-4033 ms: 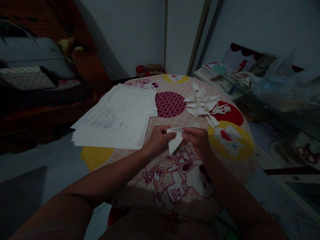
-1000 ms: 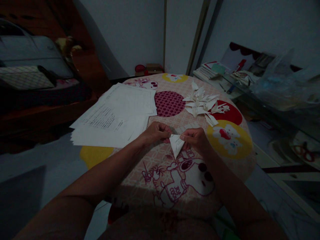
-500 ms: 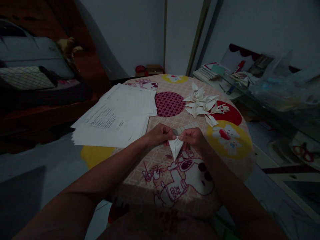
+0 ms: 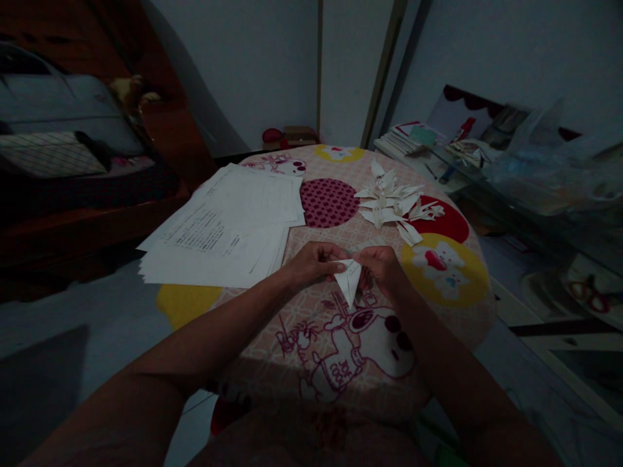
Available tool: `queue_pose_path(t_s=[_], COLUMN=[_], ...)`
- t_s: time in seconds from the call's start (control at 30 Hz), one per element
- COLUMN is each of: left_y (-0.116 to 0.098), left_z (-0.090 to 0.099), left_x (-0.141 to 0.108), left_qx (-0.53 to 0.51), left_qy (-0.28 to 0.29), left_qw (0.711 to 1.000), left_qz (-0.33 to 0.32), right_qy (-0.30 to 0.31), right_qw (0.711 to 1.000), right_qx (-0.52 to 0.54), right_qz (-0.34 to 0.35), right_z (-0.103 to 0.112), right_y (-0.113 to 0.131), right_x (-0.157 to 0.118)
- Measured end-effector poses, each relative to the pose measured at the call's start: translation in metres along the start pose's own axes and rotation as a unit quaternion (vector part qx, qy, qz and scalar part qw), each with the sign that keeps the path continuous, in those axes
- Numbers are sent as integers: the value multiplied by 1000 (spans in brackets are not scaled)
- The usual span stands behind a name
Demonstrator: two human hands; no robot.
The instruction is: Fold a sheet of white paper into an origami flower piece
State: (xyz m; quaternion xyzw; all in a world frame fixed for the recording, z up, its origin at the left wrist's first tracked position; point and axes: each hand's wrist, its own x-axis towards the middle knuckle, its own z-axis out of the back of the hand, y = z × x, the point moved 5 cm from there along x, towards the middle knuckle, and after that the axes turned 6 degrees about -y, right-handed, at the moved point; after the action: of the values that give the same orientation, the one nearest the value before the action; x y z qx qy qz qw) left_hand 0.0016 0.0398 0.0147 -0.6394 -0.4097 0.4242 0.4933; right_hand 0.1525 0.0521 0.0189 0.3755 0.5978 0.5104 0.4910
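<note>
Reading the round table as a clock with the wearer at 6, I have a printed cartoon dog (image 4: 389, 347) nearest, toward 5 o'clock on the tablecloth (image 4: 257, 340). Just beyond it, near the dial's middle, is the small folded paper (image 4: 348, 284), point toward 6. My left hand (image 4: 314, 261) pinches its upper left corner; my right hand (image 4: 385, 264) grips the upper right, fingers closed. I cannot tell whether the paper touches the cloth.

The dim light could hide a crease running off line, and uneven pulling by the two pinches could skew the layers or tear a corner. Around 9 to 10 o'clock lies the stack of printed sheets (image 4: 214, 250), its edges uneven; my left forearm, near it, could nudge sheets askew. Farther, around 1 o'clock, the pointed paper pieces (image 4: 389, 202) overlap, so a careless brush could bend their tips.
</note>
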Motion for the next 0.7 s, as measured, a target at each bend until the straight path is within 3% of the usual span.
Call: queue_pose_path(t_s=[0.1, 0.27, 0.37, 0.53, 0.7], left_y=[1, 2, 1, 3, 6], left_z=[-2, 7, 9, 7, 7], left_x=[1, 6, 6, 2, 0], left_qx=[3, -4, 9, 16, 13], left_qy=[-2, -72, -78, -80, -91], left_qw=[1000, 997, 996, 996, 995], left_qz=[-18, -26, -32, -38, -25], right_qy=[-3, 45, 52, 35, 24], right_qw=[1000, 997, 997, 999, 996], right_qx=[3, 49, 52, 9, -61], right_qz=[-22, -27, -24, -6, 54], right_z=[0, -3, -3, 0, 4], right_y=[-5, -13, -15, -13, -13], right_x=[3, 6, 7, 7, 10])
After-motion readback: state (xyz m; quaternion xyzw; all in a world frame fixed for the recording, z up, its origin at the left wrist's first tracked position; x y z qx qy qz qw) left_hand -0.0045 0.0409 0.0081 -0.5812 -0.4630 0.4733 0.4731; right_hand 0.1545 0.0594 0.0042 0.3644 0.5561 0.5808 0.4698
